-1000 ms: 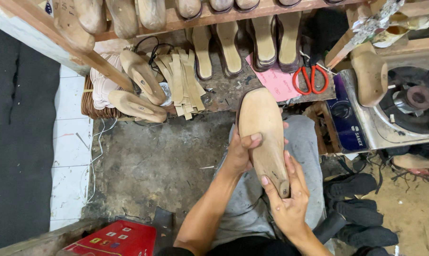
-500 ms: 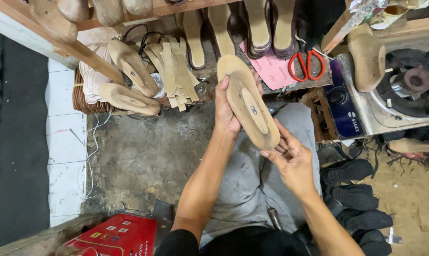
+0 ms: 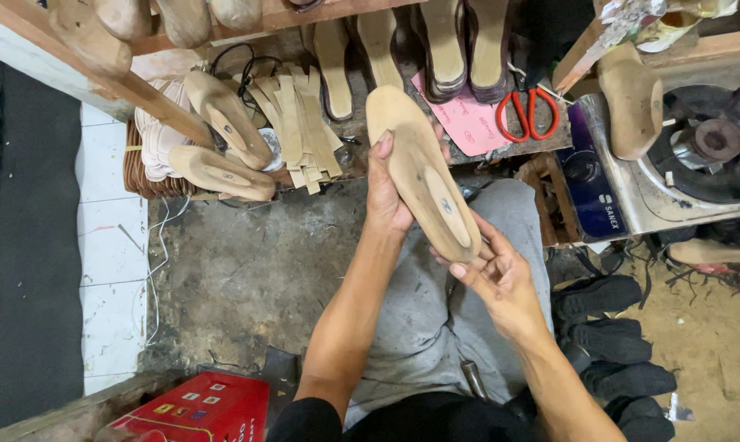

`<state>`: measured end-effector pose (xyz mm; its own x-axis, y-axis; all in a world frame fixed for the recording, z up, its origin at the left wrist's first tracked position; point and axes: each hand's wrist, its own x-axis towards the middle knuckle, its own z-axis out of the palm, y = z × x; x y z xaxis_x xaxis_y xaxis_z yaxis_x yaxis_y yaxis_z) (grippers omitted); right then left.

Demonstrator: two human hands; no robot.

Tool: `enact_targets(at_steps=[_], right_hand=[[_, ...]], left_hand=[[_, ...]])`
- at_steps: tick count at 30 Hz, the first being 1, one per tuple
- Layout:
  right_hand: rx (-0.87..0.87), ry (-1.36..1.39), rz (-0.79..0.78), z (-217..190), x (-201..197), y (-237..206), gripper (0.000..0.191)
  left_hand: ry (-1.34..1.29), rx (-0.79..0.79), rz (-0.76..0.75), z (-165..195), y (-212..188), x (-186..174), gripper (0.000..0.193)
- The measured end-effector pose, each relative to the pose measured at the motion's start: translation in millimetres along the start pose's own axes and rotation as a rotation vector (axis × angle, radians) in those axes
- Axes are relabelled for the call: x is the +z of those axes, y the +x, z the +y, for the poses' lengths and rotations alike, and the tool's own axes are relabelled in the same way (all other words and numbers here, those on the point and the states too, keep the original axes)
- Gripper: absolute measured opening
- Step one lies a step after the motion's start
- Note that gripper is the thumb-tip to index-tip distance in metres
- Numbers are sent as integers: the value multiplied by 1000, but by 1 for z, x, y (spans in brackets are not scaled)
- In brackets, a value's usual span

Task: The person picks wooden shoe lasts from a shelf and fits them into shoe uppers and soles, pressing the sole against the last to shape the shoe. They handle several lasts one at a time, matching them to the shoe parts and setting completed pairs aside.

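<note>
The left hand point(image 3: 386, 192) is gripping the wooden shoe last point(image 3: 423, 176) along its left edge, while the right hand point(image 3: 501, 274) is closing around its near heel end, holding it sole-up above the lap. An insole seems fitted; nothing else appears attached yet.

Both bare forearms reach forward from the bottom edge, over the lap. The left hand point(image 3: 386, 192) is raised, fingers curled around the middle of the wooden shoe last point(image 3: 423, 172), thumb lying up along its side. The right hand point(image 3: 501, 274) sits lower, below the last's heel end, palm up, thumb and fingertips pinching that end.
</note>
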<state>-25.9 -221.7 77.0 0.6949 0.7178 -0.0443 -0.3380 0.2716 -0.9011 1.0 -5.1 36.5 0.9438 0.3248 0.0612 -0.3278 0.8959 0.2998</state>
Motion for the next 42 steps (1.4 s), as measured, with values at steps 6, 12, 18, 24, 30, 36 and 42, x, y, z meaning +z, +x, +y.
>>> enact_targets(at_steps=[6, 12, 18, 24, 30, 36, 42], right_hand=[[122, 266, 16, 8, -6, -8, 82], [6, 239, -45, 31, -11, -28, 93], [10, 233, -36, 37, -19, -35, 95], [17, 247, -43, 39, -18, -36, 99], [24, 280, -22, 37, -15, -37, 108], [14, 405, -32, 34, -14, -40, 106], [97, 586, -104, 34, -26, -34, 90]], left_hand=[[155, -32, -116, -3, -26, 21, 83], [46, -192, -227, -7, -38, 32, 103], [58, -192, -267, -13, -48, 30, 106], [48, -208, -270, -11, -51, 33, 107], [111, -190, -246, -10, -53, 46, 107], [168, -139, -337, -1, -59, 79, 105], [436, -4, -77, -23, -57, 92, 86]])
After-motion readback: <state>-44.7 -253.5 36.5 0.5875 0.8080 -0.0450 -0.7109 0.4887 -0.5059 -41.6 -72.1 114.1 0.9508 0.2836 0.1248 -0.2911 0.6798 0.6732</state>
